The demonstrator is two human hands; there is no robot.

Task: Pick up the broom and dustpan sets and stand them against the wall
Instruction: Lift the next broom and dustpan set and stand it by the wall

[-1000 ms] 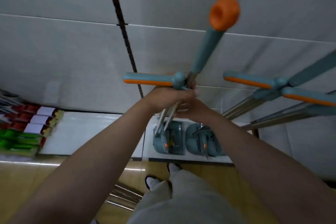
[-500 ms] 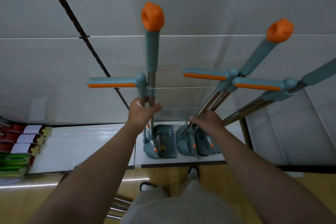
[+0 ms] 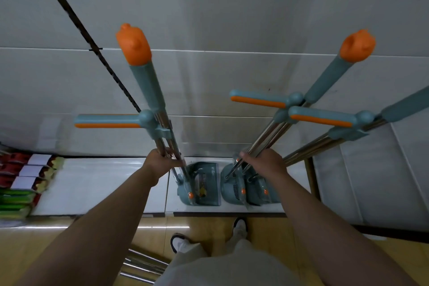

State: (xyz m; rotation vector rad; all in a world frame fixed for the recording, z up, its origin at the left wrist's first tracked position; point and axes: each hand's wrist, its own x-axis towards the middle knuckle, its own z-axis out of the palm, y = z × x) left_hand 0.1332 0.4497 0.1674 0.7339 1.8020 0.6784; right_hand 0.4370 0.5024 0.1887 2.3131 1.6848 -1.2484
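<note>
- The left hand (image 3: 160, 165) is curled tight round the twin steel poles of the left set (image 3: 148, 83). The right hand (image 3: 267, 166) grips the poles of the middle set (image 3: 325, 83) the same way.
- This looks like the placing step: both held sets have their bases down on the ledge (image 3: 104, 183), near its front edge.
- Next, the left set's top probably needs tipping back onto the wall (image 3: 232, 18) before letting go.
- The left set's long axis runs almost upright, orange cap up. The middle set tilts right, alongside a third set (image 3: 404, 105).
- More poles (image 3: 144, 264) lie on the floor, likely the next ones to lift.
</note>
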